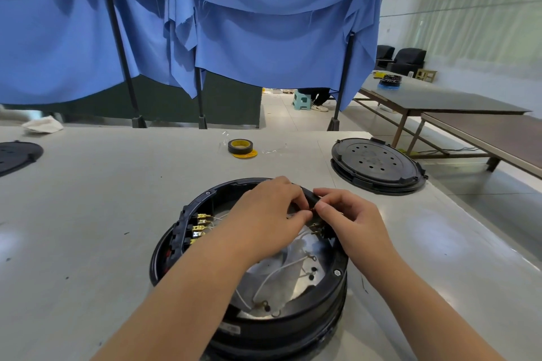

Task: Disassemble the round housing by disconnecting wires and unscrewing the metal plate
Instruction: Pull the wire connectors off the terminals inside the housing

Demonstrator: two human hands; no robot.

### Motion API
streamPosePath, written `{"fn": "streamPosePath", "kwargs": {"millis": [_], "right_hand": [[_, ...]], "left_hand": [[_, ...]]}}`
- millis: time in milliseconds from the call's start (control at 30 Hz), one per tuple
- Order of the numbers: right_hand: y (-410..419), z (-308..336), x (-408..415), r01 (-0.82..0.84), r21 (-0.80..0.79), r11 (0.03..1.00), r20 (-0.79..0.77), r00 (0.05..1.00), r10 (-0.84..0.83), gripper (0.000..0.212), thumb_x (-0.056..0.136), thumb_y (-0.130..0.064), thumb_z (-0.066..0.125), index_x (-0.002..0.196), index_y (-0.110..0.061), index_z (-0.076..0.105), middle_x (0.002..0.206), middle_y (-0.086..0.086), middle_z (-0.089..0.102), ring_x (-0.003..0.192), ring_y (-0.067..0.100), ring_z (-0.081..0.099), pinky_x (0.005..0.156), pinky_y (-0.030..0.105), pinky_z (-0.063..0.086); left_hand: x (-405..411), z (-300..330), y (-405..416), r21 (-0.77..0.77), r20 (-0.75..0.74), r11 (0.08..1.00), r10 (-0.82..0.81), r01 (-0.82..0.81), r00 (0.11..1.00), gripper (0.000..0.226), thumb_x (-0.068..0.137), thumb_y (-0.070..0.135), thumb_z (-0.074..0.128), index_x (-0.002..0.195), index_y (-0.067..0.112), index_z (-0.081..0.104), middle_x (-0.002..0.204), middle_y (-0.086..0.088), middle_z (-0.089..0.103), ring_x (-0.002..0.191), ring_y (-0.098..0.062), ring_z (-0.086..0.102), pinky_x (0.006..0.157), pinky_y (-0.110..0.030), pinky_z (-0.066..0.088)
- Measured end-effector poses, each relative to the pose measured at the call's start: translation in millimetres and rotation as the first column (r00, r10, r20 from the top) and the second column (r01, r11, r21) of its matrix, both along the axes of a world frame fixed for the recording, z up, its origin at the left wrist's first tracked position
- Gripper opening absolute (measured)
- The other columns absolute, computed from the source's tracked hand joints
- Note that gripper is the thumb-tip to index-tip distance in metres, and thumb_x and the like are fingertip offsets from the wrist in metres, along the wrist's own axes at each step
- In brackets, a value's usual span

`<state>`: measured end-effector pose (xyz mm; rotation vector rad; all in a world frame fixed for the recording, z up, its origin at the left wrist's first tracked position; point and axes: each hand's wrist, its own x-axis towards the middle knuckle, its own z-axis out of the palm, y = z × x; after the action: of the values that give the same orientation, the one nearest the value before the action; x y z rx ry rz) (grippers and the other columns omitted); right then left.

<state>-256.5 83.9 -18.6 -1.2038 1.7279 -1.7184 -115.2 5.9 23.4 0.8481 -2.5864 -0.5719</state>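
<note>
The round housing (249, 287) sat open-side up on the pale counter (88, 214), close to the person, with the metal plate (296, 281) lying in its bottom and thin white wires (281, 269) trailing across the plate. Brass connectors (201, 227) lined the inner left wall. Both hands met at the far right rim: the left hand (264, 214) and the right hand (349, 217) had their fingers curled, pinching a small dark connector (312, 202) between them. A black lid (377, 165) lay to the right, a tape roll (240, 146) behind, and blue cloth (234, 38) hung beyond.
</note>
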Motion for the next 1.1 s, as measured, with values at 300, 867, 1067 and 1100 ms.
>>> {"fn": "streamPosePath", "kwargs": {"millis": [300, 867, 1067, 1100], "right_hand": [[3, 13, -39, 0.288, -0.037, 0.957, 0.278, 0.923, -0.267, 0.011, 0.089, -0.010, 0.062, 0.080, -0.012, 0.068, 0.079, 0.005, 0.068, 0.078, 0.019, 0.063, 0.073, 0.029, 0.054], [-71, -4, -72, 0.352, 0.338, 0.873, -0.627, 0.776, -0.069, 0.008, 0.082, -0.018, 0.062, 0.083, -0.024, 0.066, 0.080, -0.010, 0.065, 0.083, 0.015, 0.063, 0.076, 0.033, 0.053], [-70, -2, -69, 0.350, 0.394, 0.849, -0.641, 0.767, -0.018, 0.016, 0.087, -0.018, 0.056, 0.097, -0.021, 0.069, 0.099, -0.003, 0.066, 0.092, 0.016, 0.061, 0.082, 0.035, 0.051], [-65, 0, -65, 0.324, 0.339, 0.883, -0.595, 0.801, -0.065, 0.016, 0.088, -0.017, 0.055, 0.094, -0.023, 0.069, 0.097, -0.004, 0.067, 0.089, 0.013, 0.061, 0.080, 0.034, 0.051]], "left_hand": [[10, -3, -10, -0.036, 0.240, 0.997, 0.076, -0.069, 0.968, 0.069, 0.095, 0.050, 0.049, 0.152, 0.028, 0.018, 0.158, 0.002, 0.020, 0.144, -0.020, 0.020, 0.116, -0.046, 0.026], [5, -17, -5, -0.066, 0.404, 0.994, 0.103, -0.083, 0.909, 0.049, 0.102, 0.043, 0.034, 0.147, 0.022, 0.031, 0.163, -0.007, -0.015, 0.149, -0.024, -0.017, 0.119, -0.052, -0.002], [6, -15, -6, -0.058, 0.404, 0.995, 0.100, -0.084, 0.909, 0.049, 0.102, 0.042, 0.034, 0.147, 0.022, 0.032, 0.163, -0.006, -0.014, 0.149, -0.023, -0.016, 0.119, -0.052, -0.003], [6, -15, -6, -0.057, 0.404, 0.995, 0.101, -0.085, 0.909, 0.049, 0.102, 0.042, 0.034, 0.147, 0.022, 0.032, 0.163, -0.006, -0.014, 0.149, -0.024, -0.016, 0.119, -0.052, -0.002]]}}
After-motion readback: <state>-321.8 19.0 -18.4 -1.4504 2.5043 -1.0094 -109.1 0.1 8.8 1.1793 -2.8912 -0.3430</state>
